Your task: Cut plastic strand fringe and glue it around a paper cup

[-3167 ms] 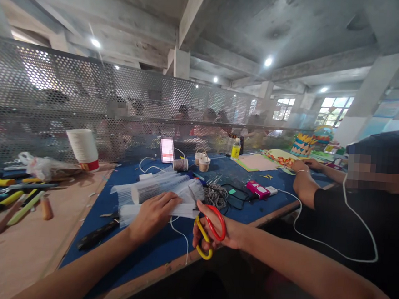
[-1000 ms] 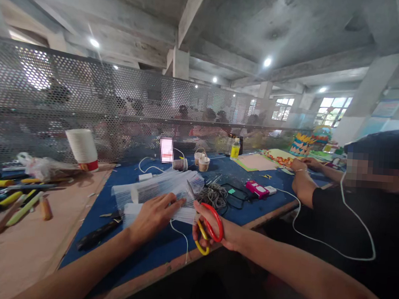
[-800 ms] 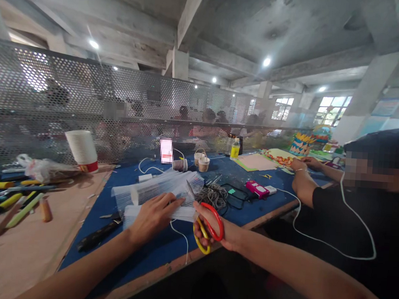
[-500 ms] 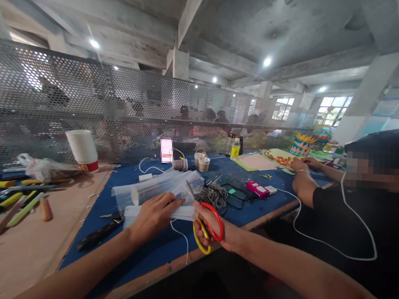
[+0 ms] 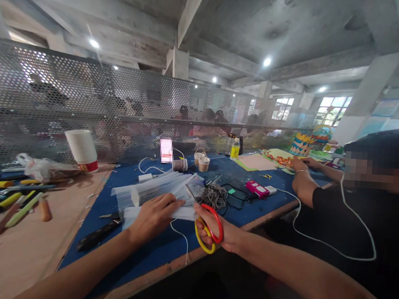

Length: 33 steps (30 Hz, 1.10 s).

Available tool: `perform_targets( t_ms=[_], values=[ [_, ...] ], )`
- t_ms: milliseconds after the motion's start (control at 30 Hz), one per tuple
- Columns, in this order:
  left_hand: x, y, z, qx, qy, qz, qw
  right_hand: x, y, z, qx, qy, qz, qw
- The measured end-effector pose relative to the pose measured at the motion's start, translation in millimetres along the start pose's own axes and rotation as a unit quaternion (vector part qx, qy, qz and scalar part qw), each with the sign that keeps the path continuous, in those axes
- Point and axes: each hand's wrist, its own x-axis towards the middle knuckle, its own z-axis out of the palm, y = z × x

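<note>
My right hand grips a pair of scissors with one red and one yellow handle loop. The visible blade points up and left, over the edge of a translucent white mesh sheet. My left hand rests on the near strip of this mesh, fingers close together, holding it against the table; its thumb is mostly hidden. The mesh lies partly rolled, with a white tube-like end at its left. Just right of the blade is a tangled bundle of grey cord.
A black-handled knife lies left of my left arm. Stacked paper cups, tools and a plastic bag occupy the left board. A lit phone, spool and pink case are on the blue table. Another person works at right.
The yellow scissor loop has shifted slightly right, closer to the red loop, and the visible blade has dipped a little. My left hand stays in place on the mesh.
</note>
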Motion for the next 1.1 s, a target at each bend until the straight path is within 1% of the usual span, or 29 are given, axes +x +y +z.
perform_targets(
  t_ms=[200, 333, 533, 733, 800, 933, 1033, 1100],
  values=[
    [2, 1, -2.1, 0.001, -0.001, -0.003, 1.000, 10, 12, -10, 0.025, -0.023, -0.010, 0.999],
    [3, 2, -2.7, -0.008, -0.009, -0.017, 1.000, 7, 11, -10, 0.034, -0.031, -0.014, 0.999],
    [2, 0, 4.3, -0.022, -0.023, -0.087, 0.996, 1, 3, -3, 0.038, -0.001, 0.025, 0.999],
    [3, 1, 7.4, -0.007, -0.075, -0.160, 0.984, 4, 7, -8, 0.030, -0.014, 0.020, 0.999],
    [3, 1, 7.0, 0.002, -0.095, -0.175, 0.980, 5, 7, -10, 0.021, -0.026, 0.026, 0.999],
    [1, 0, 4.7, 0.003, -0.125, -0.169, 0.978, 4, 6, -13, 0.006, -0.038, 0.052, 0.998],
    [0, -1, 3.4, 0.006, -0.108, -0.150, 0.983, 5, 6, -16, 0.012, -0.054, 0.085, 0.995],
    [-1, -1, 3.5, 0.009, -0.094, -0.134, 0.986, 5, 7, -18, 0.021, -0.068, 0.088, 0.994]
  ],
)
